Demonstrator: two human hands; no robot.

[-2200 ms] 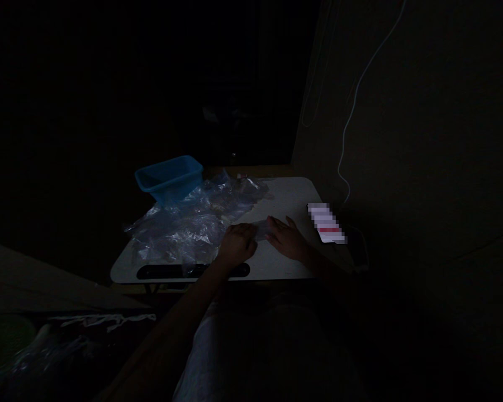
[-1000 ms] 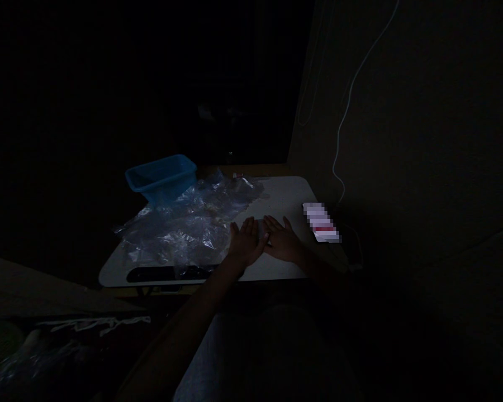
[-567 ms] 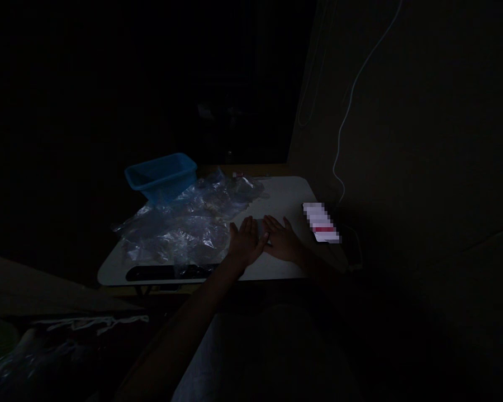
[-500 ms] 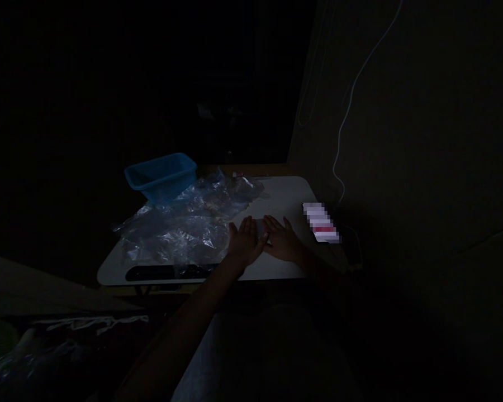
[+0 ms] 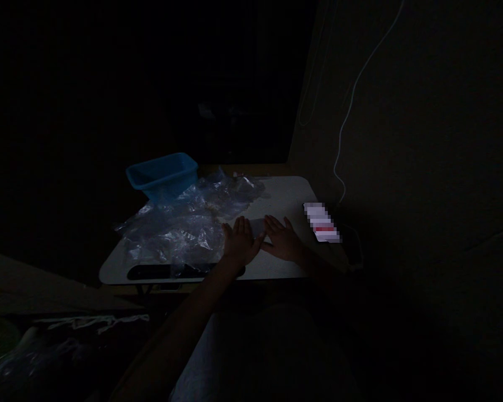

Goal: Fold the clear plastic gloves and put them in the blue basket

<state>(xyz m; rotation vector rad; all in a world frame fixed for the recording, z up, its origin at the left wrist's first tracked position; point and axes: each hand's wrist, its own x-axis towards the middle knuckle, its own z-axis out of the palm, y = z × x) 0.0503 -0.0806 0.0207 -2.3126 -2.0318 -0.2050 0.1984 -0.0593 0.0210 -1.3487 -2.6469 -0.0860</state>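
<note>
My left hand [image 5: 238, 244] lies flat, palm down, with its fingers stretched out at the right edge of a heap of clear plastic bags [image 5: 184, 229]. Beside it my right hand [image 5: 283, 241] is also flat and spread, its thumb close to the left thumb. A small greyish patch [image 5: 257, 225], perhaps a flat piece of clear plastic, shows between the two hands. Dim light hides what lies under the palms. Both hands rest on the white folding table [image 5: 291, 192].
A blue plastic basin [image 5: 163, 177] stands at the table's back left, against the bags. A lit phone [image 5: 321, 222] lies at the right edge. The white cable [image 5: 352, 92] hangs along the wall. More plastic [image 5: 37, 357] lies low on the left.
My left hand has slid a little to the left, widening the gap between the hands. The right hand has hardly moved.
</note>
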